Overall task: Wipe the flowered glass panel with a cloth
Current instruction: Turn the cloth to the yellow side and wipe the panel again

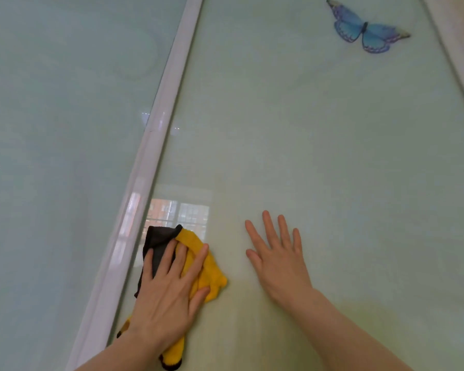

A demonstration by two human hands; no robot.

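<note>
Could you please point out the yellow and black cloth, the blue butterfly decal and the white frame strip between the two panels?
yellow and black cloth [212,274]: head view, on its yellow part right of the left hand.
blue butterfly decal [348,26]: head view, on its left wing.
white frame strip [156,129]: head view, midway along its length.

Cloth yellow and black; panel pale green; butterfly blue.

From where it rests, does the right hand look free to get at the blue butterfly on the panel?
Probably yes: the right hand lies flat on bare glass, nothing between it and the butterfly, though that sits far up.
</note>
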